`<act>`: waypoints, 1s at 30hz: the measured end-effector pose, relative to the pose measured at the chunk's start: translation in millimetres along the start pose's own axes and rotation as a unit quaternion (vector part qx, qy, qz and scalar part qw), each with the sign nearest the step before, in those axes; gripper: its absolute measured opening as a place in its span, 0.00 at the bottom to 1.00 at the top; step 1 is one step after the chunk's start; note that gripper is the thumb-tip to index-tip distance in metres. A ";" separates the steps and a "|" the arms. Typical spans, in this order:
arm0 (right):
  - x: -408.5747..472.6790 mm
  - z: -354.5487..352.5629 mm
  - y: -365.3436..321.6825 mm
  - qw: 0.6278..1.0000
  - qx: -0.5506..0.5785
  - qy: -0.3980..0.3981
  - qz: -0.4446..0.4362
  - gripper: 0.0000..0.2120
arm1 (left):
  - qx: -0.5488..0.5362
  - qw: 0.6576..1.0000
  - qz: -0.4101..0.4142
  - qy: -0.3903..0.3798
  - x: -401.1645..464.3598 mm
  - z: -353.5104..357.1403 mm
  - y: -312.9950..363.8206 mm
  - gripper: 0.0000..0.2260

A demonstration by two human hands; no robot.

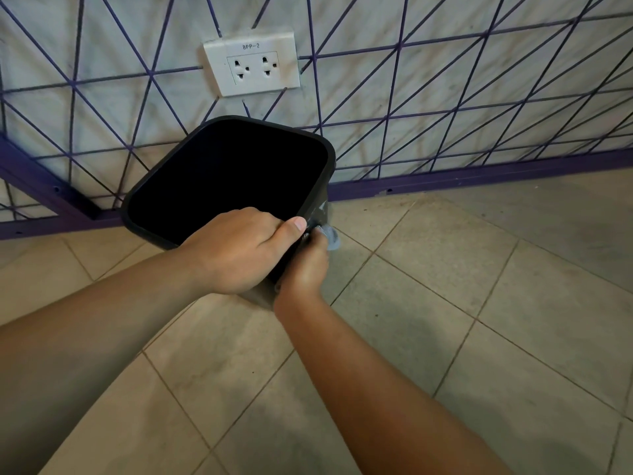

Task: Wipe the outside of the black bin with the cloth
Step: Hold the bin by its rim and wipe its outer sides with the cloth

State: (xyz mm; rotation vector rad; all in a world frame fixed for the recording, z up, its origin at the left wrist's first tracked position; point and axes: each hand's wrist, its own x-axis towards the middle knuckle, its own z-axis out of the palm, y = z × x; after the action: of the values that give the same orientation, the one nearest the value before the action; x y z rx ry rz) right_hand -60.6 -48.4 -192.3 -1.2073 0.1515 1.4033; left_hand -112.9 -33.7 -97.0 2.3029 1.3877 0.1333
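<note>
- Left hand (pixel 239 250): grips the near rim of the black bin (pixel 227 180), fingers curled over the edge into the opening, thumb laid along the rim toward the near right corner.
- Right hand (pixel 303 265): set against the outer wall of the bin just below that corner, fingers curled and pinching the cloth (pixel 329 236) against the wall; most of the fingers are hidden behind the bin and the left thumb.
- Cloth: grey-blue, bunched; only a small fold shows, protruding to the right of the right hand and touching the bin's right outer face.
- Black bin: square with rounded corners, open at the top, tilted so that its mouth faces the camera; the interior appears uniformly dark. It stands over the tiled floor (pixel 445 303), close to the foot of the wall, with its far rim overlapping the wall in this view. Whether its base rests on the floor cannot be told, since both hands cover the lower part.
- Wall (pixel 445 80): pale, crossed by a pattern of thin purple lines forming triangles, bounded below by a purple baseboard (pixel 479 178).
- Socket plate (pixel 251 65): white, double outlet, labelled "BPP-2", mounted on the wall directly above the bin.
- Tiled floor: beige square tiles with darker joints; both forearms extend across it from the lower edge of the view.
</note>
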 end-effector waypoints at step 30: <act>14.4 -11.5 -20.9 0.999 -0.043 0.005 -0.019 0.26 | 0.001 1.000 0.012 0.004 -5.0 -0.8 -1.5 0.27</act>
State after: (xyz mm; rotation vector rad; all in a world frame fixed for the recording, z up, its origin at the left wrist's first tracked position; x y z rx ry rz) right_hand -34.0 -41.2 -196.2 -1.2816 0.0746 1.3836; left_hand -116.9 -37.1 -96.2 2.3235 1.3656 0.1485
